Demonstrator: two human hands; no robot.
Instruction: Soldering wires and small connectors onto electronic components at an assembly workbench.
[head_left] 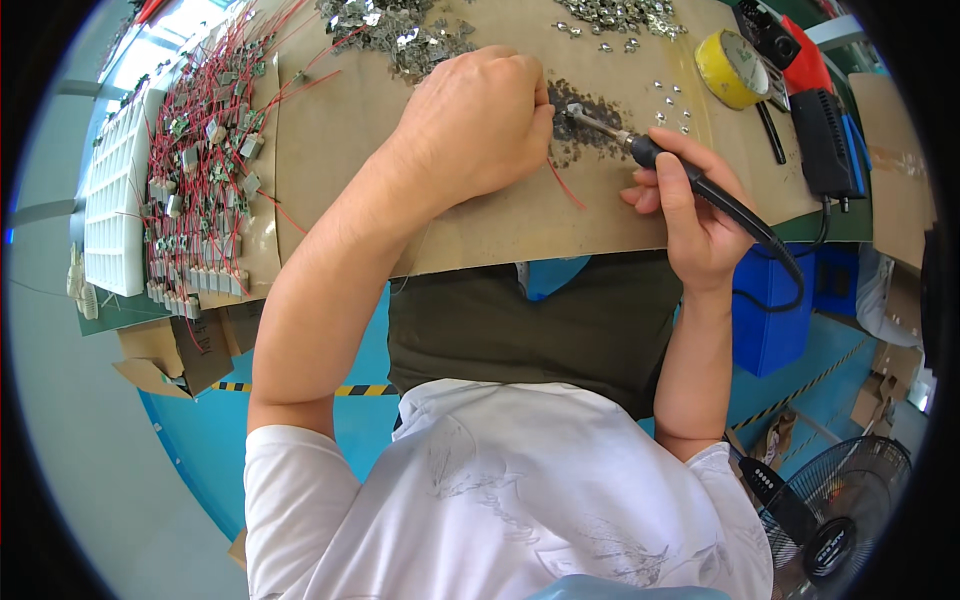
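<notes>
Right hand (700,215) fingers closed around a black soldering iron (680,175); left hand (480,120) fisted beside its tip, pinching a red wire (565,185); yellow tape roll (730,68) just beyond the iron.

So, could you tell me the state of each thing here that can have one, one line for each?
Left hand: closed in a fist on the brown cardboard sheet, pinching a thin red wire.
Right hand: gripping the black-handled soldering iron, tip down on the scorched spot.
Yellow tape roll: lying flat, untouched.
Black floor fan: blades cannot be told moving or still.
</notes>
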